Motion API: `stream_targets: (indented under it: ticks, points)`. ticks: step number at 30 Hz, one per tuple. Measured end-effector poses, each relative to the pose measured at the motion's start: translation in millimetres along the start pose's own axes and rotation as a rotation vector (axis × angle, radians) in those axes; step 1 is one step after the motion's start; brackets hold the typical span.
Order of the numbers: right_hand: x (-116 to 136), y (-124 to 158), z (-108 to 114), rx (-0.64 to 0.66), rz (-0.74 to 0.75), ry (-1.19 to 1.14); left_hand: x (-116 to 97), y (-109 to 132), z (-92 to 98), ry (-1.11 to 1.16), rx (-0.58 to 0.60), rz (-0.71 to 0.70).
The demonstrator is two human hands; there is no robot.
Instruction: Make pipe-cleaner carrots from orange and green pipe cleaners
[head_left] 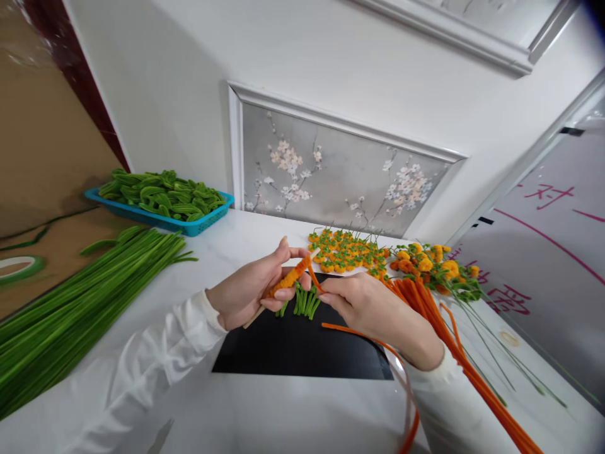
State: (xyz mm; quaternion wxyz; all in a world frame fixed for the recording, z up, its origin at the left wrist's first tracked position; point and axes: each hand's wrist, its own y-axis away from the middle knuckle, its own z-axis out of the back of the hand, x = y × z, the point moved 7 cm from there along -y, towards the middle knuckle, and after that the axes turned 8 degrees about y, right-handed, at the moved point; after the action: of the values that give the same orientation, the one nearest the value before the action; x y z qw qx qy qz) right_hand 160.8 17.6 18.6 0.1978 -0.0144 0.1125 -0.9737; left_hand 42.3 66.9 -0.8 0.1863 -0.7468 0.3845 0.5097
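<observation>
My left hand is closed around a thin pale stick held at a slant. Coiled tightly along the stick is an orange pipe cleaner. Its loose end runs from the stick's upper part to my right hand, where thumb and fingers pinch it. Both hands are above a black mat. Short green pipe-cleaner pieces lie on the mat just behind my left fingers. Beneath my right hand, another orange pipe cleaner stretches over the mat and curves toward the front.
Green pipe cleaners lie bundled at left, below a blue basket of green leaf shapes. Small orange flowers cover the table's back. Fuller flowers and an orange pipe-cleaner bundle lie right. Green tape sits far left.
</observation>
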Motion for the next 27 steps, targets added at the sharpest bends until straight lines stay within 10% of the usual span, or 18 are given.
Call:
stream_targets:
  ticks: [27]
  points:
    - [0,10,46,-0.346,-0.093,-0.013,-10,7,-20.8,-1.362,-0.072,-0.497]
